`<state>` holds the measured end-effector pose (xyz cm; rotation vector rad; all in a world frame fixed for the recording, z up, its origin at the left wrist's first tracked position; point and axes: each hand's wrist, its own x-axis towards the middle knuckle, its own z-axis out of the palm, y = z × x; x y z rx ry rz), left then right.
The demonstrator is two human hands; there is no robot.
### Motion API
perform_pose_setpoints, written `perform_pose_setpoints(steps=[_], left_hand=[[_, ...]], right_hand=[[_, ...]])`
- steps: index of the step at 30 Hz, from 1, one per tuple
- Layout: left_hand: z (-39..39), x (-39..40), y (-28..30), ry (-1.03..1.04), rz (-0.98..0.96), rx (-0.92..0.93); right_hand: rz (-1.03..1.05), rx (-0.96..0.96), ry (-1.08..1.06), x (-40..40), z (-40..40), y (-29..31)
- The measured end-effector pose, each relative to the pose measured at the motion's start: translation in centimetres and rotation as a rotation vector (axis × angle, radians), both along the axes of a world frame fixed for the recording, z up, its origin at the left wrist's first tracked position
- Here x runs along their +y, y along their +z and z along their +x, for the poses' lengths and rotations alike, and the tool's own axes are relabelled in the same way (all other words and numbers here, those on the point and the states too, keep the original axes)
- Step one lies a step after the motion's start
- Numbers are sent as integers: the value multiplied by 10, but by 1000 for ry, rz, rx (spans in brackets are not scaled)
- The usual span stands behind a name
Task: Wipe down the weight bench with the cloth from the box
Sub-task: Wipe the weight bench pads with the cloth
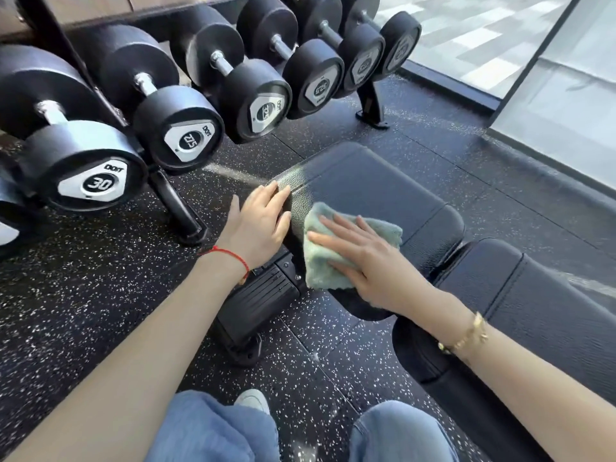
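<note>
As right hand (363, 261) presses one cloth (319, 270), left hand (260, 228) touches bench (383, 188)

From the bench pad (366, 181), the dumbbell rack (176, 208) and its dumbbells (253, 105) crowd 9 to 12 o'clock; speckled floor (450, 145) lies open toward 1 and 3 o'clock, up to the glass wall (566, 95).

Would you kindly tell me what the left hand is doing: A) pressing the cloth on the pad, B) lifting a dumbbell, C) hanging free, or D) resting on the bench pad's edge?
D: the left hand rests on the bench pad at its edge, while the right hand presses the cloth flat.
</note>
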<state>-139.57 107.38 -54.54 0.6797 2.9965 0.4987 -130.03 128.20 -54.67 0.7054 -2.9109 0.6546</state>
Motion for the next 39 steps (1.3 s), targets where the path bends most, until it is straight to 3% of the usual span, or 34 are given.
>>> perform_pose_setpoints(steps=[2,5,9,15,18,21,24,27,32,39], left_hand=[[1,2,0,4,-4,-1],[2,2,1,7,-16,2],[2,5,0,26,8,-16],[2,8,2,43,20,7],[3,5,1,26,-5,5],[4,2,1,12,-30,2],[3,1,3,21,-30,10],[1,-4,7,65,-3,28],[1,-11,10,121,58,18],[5,-5,8,93,72,6]], right_hand=[[-22,11,-17,19,5,1],[-5,40,-180,49,-47,4],[12,53,-390,35,-99,4],[-17,80,-86,21,-18,-4],[-42,83,-196,46,-34,3],[1,72,-354,53,-100,9],[40,45,-378,31,-160,8],[19,85,-237,-8,-159,10],[-12,122,59,-18,-90,-3],[41,16,-158,-23,-159,12]])
